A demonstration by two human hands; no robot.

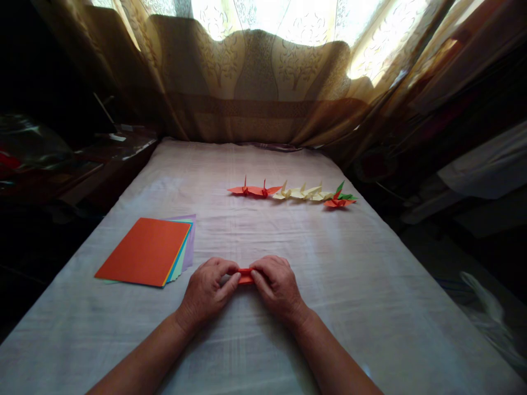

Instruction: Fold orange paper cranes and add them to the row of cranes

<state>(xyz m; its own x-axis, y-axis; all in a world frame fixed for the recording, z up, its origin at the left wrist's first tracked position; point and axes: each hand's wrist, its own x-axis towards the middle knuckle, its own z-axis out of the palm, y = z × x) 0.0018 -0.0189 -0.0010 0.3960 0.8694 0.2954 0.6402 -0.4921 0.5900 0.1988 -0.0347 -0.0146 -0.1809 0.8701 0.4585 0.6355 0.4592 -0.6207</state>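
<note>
A small folded piece of orange paper point(246, 276) lies on the white cloth point(263, 236) close to me. My left hand point(208, 291) pinches its left end and my right hand point(276, 285) pinches its right end; the fingers of both are curled and hide most of the paper. A stack of coloured paper sheets point(147, 251) with an orange sheet on top lies to the left of my hands.
A row of several finished paper cranes point(294, 193), orange, cream and green, stands further back on the cloth. Patterned curtains point(263, 82) hang behind the surface. Dark clutter sits at the left and right sides.
</note>
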